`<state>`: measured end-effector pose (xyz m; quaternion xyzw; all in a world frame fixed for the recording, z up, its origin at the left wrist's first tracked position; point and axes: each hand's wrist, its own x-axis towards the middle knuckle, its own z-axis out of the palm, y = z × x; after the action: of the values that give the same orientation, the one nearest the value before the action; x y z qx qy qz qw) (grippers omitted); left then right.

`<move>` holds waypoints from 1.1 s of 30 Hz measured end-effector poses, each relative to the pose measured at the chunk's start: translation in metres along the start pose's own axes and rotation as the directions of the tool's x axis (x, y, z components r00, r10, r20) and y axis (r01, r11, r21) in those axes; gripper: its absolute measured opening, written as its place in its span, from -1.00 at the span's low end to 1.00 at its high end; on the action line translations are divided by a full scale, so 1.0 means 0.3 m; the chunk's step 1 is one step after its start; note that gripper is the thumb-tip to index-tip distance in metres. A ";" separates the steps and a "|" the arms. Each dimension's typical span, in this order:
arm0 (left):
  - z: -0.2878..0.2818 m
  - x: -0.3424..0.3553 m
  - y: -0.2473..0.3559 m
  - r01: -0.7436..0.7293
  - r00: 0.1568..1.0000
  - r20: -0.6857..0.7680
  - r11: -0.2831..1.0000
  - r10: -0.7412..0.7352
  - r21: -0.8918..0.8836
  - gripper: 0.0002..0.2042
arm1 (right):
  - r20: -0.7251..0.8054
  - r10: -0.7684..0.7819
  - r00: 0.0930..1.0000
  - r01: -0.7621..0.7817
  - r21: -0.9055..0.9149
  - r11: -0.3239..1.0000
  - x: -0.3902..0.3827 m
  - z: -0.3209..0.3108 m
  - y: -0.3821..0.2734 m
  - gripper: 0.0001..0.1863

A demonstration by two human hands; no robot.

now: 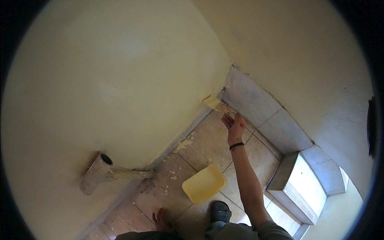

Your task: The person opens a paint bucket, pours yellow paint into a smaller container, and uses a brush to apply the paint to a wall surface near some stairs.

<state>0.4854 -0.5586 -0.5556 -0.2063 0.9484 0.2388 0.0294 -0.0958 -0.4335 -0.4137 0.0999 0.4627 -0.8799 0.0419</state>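
Note:
My right hand reaches out toward the corner, closed on a paintbrush. The brush is wide and covered in pale yellow paint, and a bit of orange shows at the hand. Its head touches the lower edge of the pale yellow wall, just above the floor tiles. Low in the view, my left hand hangs near the floor with its fingers apart and nothing in them. Between my hands, a shallow yellow tray with rounded corners rests on the floor.
A grey pipe with an open end sticks out by the left wall. Grey tiles line the base of the right wall, leading to a tiled step. Paint drops spot the tiled floor. My shoe stands beside the tray.

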 end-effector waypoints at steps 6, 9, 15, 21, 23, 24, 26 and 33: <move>-0.033 0.007 0.042 -0.028 0.998 -0.062 0.990 0.020 -0.141 -0.28 | 0.170 -0.252 0.953 0.273 -0.113 0.955 -0.063 0.218 -0.254 -0.60; -0.041 -0.005 0.039 -0.020 0.999 -0.042 0.999 0.018 -0.037 -0.32 | 0.238 -0.337 0.911 0.326 0.086 0.941 -0.122 0.275 -0.363 -0.62; -0.041 0.000 0.025 -0.035 0.999 0.015 0.999 0.036 -0.011 -0.07 | 0.095 -0.204 0.974 0.203 0.018 0.979 -0.024 0.105 -0.175 -0.62; -0.054 0.018 0.049 -0.031 0.999 -0.012 0.995 0.030 -0.090 -0.09 | 0.090 -0.216 0.972 0.233 -0.284 0.930 -0.036 0.025 0.067 -0.64; -0.049 0.023 0.050 -0.017 1.000 -0.007 0.995 0.016 -0.100 -0.09 | 0.066 -0.197 0.978 0.207 -0.274 0.939 -0.068 0.102 0.029 -0.65; -0.057 0.018 0.050 -0.013 1.000 -0.001 0.995 0.013 -0.096 -0.09 | 0.117 -0.264 0.957 0.284 -0.226 0.932 -0.082 0.153 -0.012 -0.64; -0.075 0.015 0.055 -0.041 0.999 -0.037 0.996 0.038 -0.079 -0.19 | 0.168 -0.326 0.930 0.353 -0.169 0.920 -0.127 0.227 -0.118 -0.63; -0.070 0.025 0.079 -0.014 0.999 -0.042 0.995 0.010 -0.099 -0.09 | 0.176 -0.231 0.957 0.196 0.197 0.961 -0.124 0.180 -0.185 -0.61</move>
<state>0.4699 -0.5522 -0.5278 -0.2066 0.9371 0.2815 -0.0023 -0.0760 -0.4471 -0.3310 -0.0353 0.3842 -0.9224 -0.0172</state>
